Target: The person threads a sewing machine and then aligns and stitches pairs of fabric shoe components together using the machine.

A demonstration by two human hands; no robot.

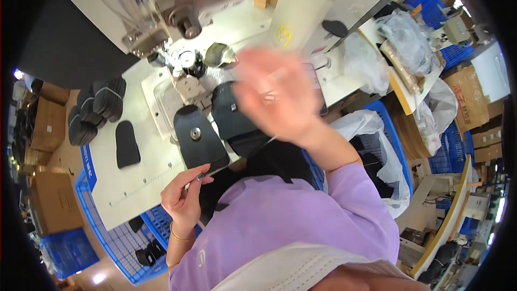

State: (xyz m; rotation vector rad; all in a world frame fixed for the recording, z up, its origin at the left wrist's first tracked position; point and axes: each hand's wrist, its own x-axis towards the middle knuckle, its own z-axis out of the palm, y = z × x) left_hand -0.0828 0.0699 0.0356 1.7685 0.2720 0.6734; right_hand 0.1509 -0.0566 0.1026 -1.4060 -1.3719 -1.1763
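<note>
Low in front of me, my left hand point(183, 194) pinches a small shiny metal bobbin case point(200, 176) between thumb and fingertips. From it a thin pale line, apparently thread, runs up to the right toward my right hand point(277, 94). That hand is raised before the sewing machine point(186, 21) and smeared by motion, so its grip is unclear. Just above my left hand lies a dark rounded pad point(199, 148) with a round metal bobbin point(195, 133) on it. More dark material point(229, 110) lies beside it, partly behind my right hand.
Tied stacks of black pads point(109, 98) and one loose pad point(127, 144) lie on the white table point(110, 186) at left. Below its edge stands a blue basket point(89, 205). Another blue bin point(396, 140), lined with plastic, is at right. A phone point(322, 94) lies behind my right hand.
</note>
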